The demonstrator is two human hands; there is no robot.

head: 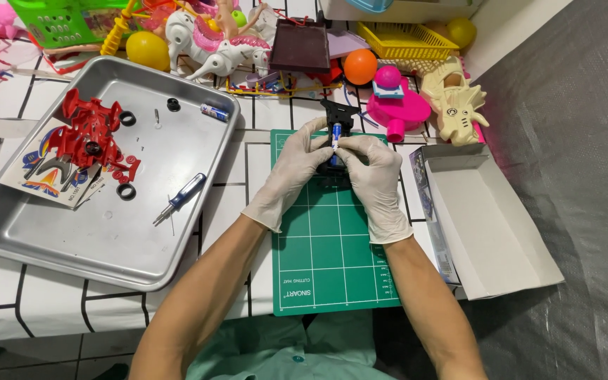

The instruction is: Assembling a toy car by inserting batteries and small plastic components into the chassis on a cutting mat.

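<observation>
Step in hand: fitting a small blue-and-silver battery (335,136) into the black toy-car chassis (337,119) — a judgement from how both gloved hands meet over it.
Left hand (291,171): fingers closed around the chassis' left side, thumb up by the battery; it steadies the frame.
Right hand (374,174): fingertips (346,144) pinched together on the battery, pressing it toward the chassis.
Where the work sits: chassis and battery at the 12 o'clock edge of the green cutting mat (332,267), raised just off it or resting on it — cannot tell which.
Tray: metal baking tray (177,253) at 9 o'clock from the hands, holding the red car body shell (93,130), loose black tyres (126,191), a second battery (214,112) and a blue-handled screwdriver (181,198).
Other things: open white cardboard box (487,218) at 3 o'clock; orange ball (359,66) and pink toy (397,107) among the toys at 12 o'clock.
Next move calls for: likely a firm, straight push so the battery seats between its contacts, the left hand holding the frame square.
</observation>
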